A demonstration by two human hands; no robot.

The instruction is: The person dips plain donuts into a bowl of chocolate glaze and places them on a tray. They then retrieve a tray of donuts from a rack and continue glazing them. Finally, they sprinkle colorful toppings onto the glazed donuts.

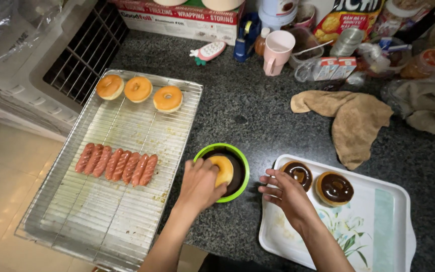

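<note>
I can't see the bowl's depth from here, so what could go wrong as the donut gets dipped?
1. The left hand presses the donut into the dark glaze in the green bowl; its fingers may get coated or lose grip.
2. Nothing steadies the bowl; the right hand rests on the tray, so the bowl could tip.
3. Glaze may drip on the counter on the way to the tray.

Both bare forearms reach up from the near edge of the counter, angled slightly toward each other. Left hand point(200, 182): knuckles up, fingers curled downward and closed in a grasp, wrist straight. Right hand point(286, 194): palm down, fingers point(270, 180) spread and extended leftward, flat, gripping nothing. Hands near, apart.
</note>
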